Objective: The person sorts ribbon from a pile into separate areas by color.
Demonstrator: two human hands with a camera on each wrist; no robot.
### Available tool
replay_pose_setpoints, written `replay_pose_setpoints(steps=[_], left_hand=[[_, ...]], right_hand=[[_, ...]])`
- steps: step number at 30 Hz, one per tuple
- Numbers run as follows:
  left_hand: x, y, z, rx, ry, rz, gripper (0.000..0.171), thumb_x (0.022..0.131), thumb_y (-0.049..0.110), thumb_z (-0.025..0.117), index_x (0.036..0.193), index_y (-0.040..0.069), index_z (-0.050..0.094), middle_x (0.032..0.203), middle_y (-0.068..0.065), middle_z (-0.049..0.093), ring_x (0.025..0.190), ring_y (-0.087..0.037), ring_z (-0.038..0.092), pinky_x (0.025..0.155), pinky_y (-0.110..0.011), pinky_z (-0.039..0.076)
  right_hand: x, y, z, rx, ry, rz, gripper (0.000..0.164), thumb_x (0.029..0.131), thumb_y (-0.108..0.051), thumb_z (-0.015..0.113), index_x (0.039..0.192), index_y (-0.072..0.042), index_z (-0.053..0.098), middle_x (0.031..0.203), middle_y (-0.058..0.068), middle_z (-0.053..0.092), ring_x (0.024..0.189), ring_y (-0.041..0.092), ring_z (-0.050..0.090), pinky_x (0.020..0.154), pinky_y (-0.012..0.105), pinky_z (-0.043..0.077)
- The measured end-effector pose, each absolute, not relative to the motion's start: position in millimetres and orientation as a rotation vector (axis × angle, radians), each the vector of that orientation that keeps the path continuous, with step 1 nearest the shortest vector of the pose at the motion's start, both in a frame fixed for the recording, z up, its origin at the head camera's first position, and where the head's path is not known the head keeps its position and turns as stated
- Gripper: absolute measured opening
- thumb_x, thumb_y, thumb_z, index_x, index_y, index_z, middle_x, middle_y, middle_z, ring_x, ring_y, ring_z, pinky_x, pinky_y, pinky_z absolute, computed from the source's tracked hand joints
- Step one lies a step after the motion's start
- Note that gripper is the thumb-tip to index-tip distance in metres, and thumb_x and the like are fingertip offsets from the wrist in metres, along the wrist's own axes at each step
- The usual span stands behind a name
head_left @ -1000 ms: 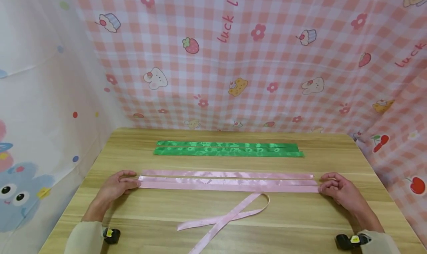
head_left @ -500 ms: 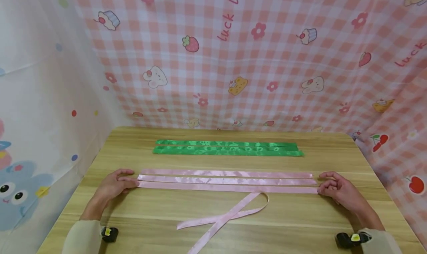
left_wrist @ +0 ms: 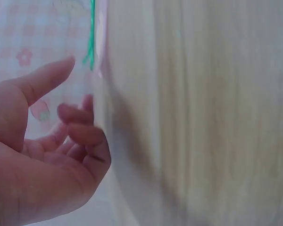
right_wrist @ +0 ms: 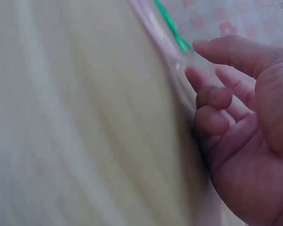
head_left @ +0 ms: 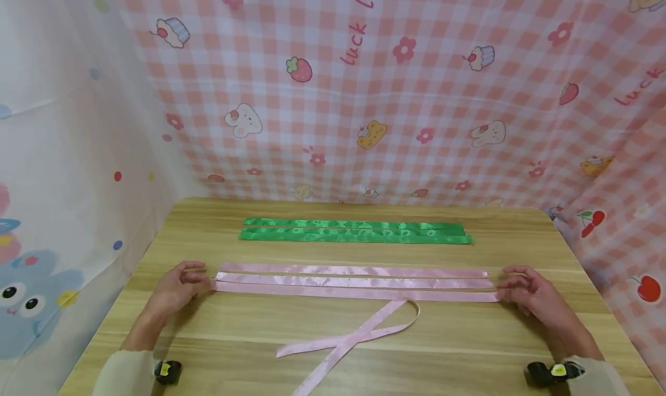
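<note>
Three pink ribbon strips lie side by side across the table; the nearest pink strip (head_left: pixel 354 293) is parted from the middle pink strip (head_left: pixel 354 281) by a narrow gap. Beyond that lies the far pink strip (head_left: pixel 354 270). My left hand (head_left: pixel 179 287) is at the nearest strip's left end; in the left wrist view its thumb and loosely bent fingers (left_wrist: pixel 87 134) stand apart, holding nothing. At the right end is my right hand (head_left: pixel 536 295), its thumb also apart from the half-curled fingers (right_wrist: pixel 212 120) in the right wrist view.
Green ribbon strips (head_left: pixel 354 232) lie flat farther back. A longer pink ribbon (head_left: pixel 346 343) is looped across itself in front and runs out of the bottom of the head view. A pink checked curtain (head_left: pixel 333 95) hangs behind the wooden table (head_left: pixel 224 350).
The nearest pink strip has shifted toward me, opening a gap from the middle strip. Both hands have let go of its ends and drawn slightly outward.
</note>
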State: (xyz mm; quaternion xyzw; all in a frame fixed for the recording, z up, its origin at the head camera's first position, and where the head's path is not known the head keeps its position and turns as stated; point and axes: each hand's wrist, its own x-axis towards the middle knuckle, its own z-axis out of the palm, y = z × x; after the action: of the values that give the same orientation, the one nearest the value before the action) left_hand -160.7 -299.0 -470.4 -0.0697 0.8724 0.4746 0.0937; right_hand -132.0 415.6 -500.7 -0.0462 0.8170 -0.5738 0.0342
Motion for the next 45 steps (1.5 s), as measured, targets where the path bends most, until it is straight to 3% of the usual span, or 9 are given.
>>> replay_pose_setpoints(steps=[4,11,17,21,27,31,35,39,45], left_hand=[[-156,-274,-462,-0.108,2.732,1.354,0.047,0.092,0.019,0.071,0.131,-0.001,0.052,0.113,-0.019,0.065,0.081,-0.011,0.056,0.064,-0.026,0.049],[-146,-201,-455,0.283,2.631,1.417,0.025,0.09,0.007,0.071,0.111,0.0,0.062,0.094,-0.009,0.069,0.072,-0.013,0.06,0.06,-0.025,0.05],[-145,-140,-453,0.609,2.408,1.421,0.018,0.093,0.006,0.067,0.108,-0.002,0.063,0.095,-0.01,0.068,0.084,-0.016,0.062,0.073,-0.025,0.052],[-146,-110,-457,0.672,2.304,1.407,0.019,0.094,0.009,0.066,0.109,-0.002,0.063,0.096,-0.008,0.068,0.088,-0.017,0.062,0.076,-0.025,0.052],[-145,-80,-463,0.69,2.235,1.376,0.02,0.095,0.014,0.066,0.111,0.002,0.063,0.1,-0.006,0.069,0.092,-0.016,0.063,0.077,-0.026,0.053],[-145,-67,-464,0.686,2.228,1.368,0.022,0.097,0.016,0.065,0.115,0.004,0.062,0.107,-0.007,0.069,0.1,-0.016,0.063,0.086,-0.028,0.051],[-147,-57,-463,0.663,2.18,1.433,0.031,0.097,0.017,0.065,0.124,0.004,0.058,0.12,-0.012,0.064,0.112,-0.024,0.061,0.096,-0.032,0.049],[-151,-46,-464,0.65,2.067,1.506,0.045,0.097,0.014,0.064,0.138,0.004,0.05,0.133,-0.017,0.059,0.124,-0.03,0.057,0.104,-0.037,0.045],[-154,-38,-464,0.562,1.937,1.579,0.045,0.097,0.015,0.065,0.139,0.018,0.052,0.117,-0.014,0.07,0.112,-0.023,0.066,0.099,-0.035,0.046]], right_hand=[[-132,398,-488,-0.096,2.663,-1.729,0.035,0.094,-0.001,0.065,0.121,-0.019,0.054,0.101,-0.015,0.06,0.063,0.008,0.05,0.049,0.026,0.041],[-132,323,-466,-0.486,2.699,-1.622,0.022,0.087,0.008,0.067,0.107,0.002,0.059,0.084,0.007,0.062,0.065,0.008,0.054,0.054,0.025,0.046],[-126,265,-470,-0.697,2.691,-1.436,0.017,0.086,0.0,0.073,0.097,-0.007,0.062,0.078,0.0,0.059,0.066,0.006,0.051,0.056,0.023,0.044],[-127,248,-479,-0.636,2.728,-1.344,0.018,0.086,-0.006,0.076,0.095,-0.011,0.062,0.079,-0.005,0.056,0.068,0.005,0.05,0.059,0.022,0.045],[-127,234,-486,-0.672,2.781,-1.316,0.024,0.082,0.011,0.07,0.091,-0.009,0.062,0.076,-0.005,0.058,0.068,0.003,0.051,0.059,0.022,0.047],[-126,227,-481,-0.675,2.786,-1.379,0.025,0.084,0.013,0.065,0.095,-0.009,0.061,0.079,-0.006,0.056,0.072,0.005,0.051,0.062,0.022,0.046],[-126,219,-473,-0.743,2.714,-1.522,0.021,0.09,0.013,0.06,0.1,-0.006,0.058,0.083,0.002,0.058,0.078,0.012,0.057,0.068,0.025,0.05],[-125,211,-465,-0.766,2.569,-1.664,0.016,0.095,0.01,0.055,0.105,-0.002,0.056,0.085,0.013,0.058,0.077,0.022,0.063,0.064,0.026,0.052],[-125,200,-455,-0.639,2.419,-1.746,0.011,0.098,0.005,0.052,0.108,0.0,0.054,0.089,0.016,0.058,0.078,0.029,0.063,0.066,0.028,0.053]])
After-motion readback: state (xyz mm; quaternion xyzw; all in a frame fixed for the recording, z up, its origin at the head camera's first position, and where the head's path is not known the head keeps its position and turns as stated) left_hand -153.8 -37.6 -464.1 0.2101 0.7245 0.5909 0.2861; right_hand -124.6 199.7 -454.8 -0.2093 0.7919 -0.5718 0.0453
